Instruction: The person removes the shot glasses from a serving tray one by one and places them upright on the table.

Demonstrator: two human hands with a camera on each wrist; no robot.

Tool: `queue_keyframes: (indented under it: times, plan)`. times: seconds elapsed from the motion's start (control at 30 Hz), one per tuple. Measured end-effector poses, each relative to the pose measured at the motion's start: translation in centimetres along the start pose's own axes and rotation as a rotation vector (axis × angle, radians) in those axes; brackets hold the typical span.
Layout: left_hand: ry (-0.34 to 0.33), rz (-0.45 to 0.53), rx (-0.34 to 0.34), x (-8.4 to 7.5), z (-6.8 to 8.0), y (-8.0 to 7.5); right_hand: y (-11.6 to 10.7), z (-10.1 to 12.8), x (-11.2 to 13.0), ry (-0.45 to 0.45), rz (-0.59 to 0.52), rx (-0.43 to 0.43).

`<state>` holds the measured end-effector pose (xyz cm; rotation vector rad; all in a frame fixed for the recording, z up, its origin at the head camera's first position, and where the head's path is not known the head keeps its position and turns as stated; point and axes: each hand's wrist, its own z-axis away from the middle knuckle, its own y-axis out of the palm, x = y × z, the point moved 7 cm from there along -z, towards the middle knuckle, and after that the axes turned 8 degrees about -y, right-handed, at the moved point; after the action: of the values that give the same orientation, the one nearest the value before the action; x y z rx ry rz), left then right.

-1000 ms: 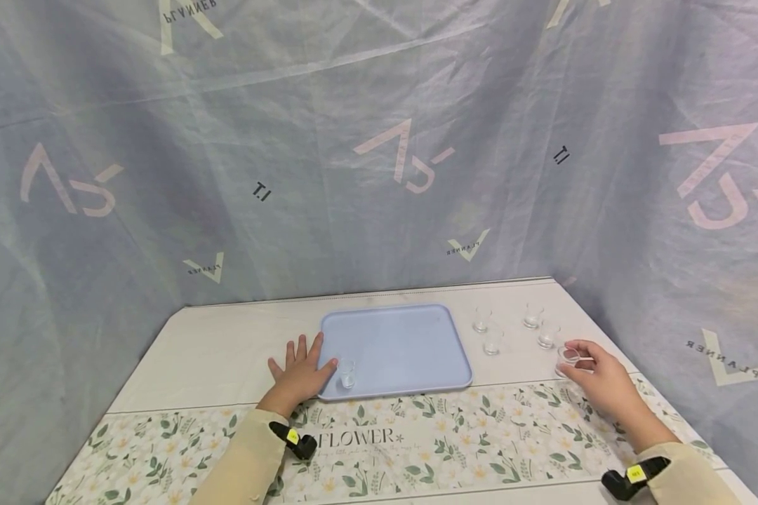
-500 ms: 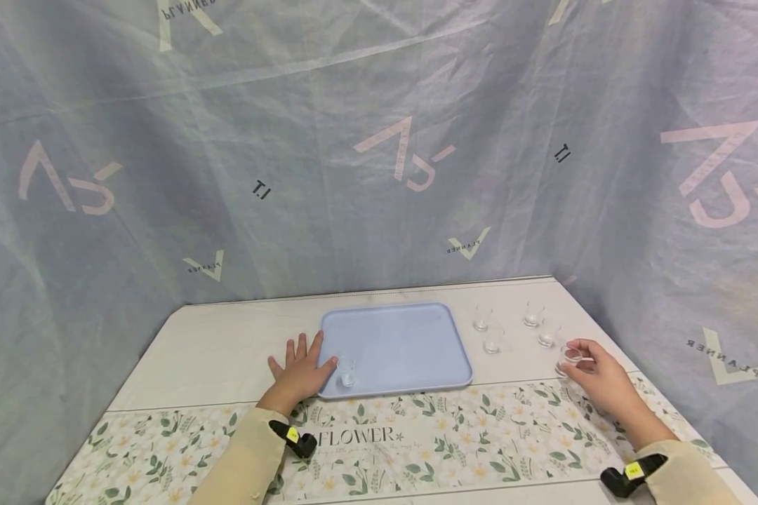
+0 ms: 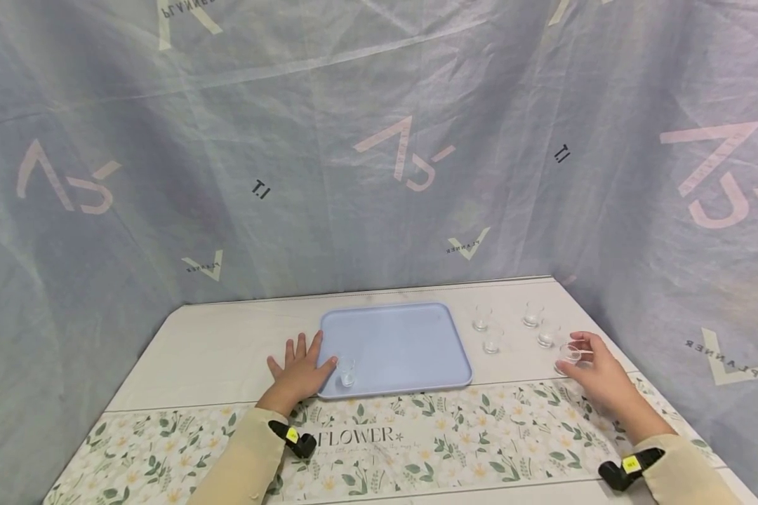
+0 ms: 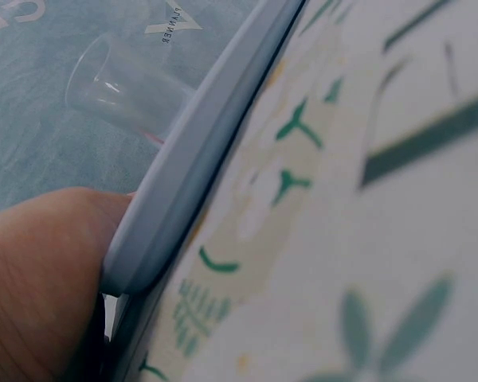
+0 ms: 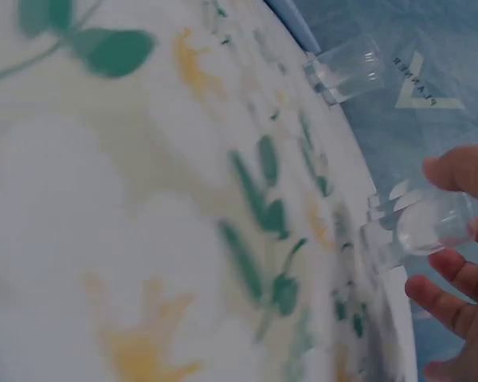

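My left hand point(image 3: 299, 379) lies with spread fingers at the left edge of the light blue tray point(image 3: 394, 351); its thumb reaches over the rim, close to a small clear shot glass point(image 3: 347, 376) on the tray. In the left wrist view, that hand meets the tray's rim point(image 4: 187, 151), with the shot glass point(image 4: 119, 87) behind. On the right, my right hand point(image 3: 596, 368) surrounds another clear shot glass point(image 3: 568, 356) standing on the table. The right wrist view shows this glass point(image 5: 434, 223) between thumb and fingers, which are spread loosely around it.
Several more clear shot glasses stand right of the tray, among them one glass point(image 3: 482, 320) near its edge and another glass point(image 3: 548, 334) close to my right hand. A floral strip point(image 3: 467, 442) crosses the front of the white table. Grey-blue cloth point(image 3: 328, 154) hangs behind.
The right hand's fingers have loosened and spread away from the shot glass, which stays about where it was. My left hand and the tray have hardly moved.
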<state>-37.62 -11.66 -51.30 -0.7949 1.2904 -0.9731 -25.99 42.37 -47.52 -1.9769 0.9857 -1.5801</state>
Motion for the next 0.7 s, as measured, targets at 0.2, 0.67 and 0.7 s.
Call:
queue_keyframes:
  times: [0.2, 0.67, 0.7]
  plan:
    - [-0.008, -0.014, 0.015, 0.7, -1.2, 0.9, -1.5, -1.4, 2.5, -0.057, 0.028, -0.111]
    - [0.004, 0.005, 0.012, 0.9, -1.1, 1.1, 2.6, -5.6, 10.0, -0.205, -0.044, -0.143]
    - [0.002, 0.003, 0.013, 0.9, -1.1, 1.1, 3.2, -5.9, 10.5, -0.211, -0.058, -0.132]
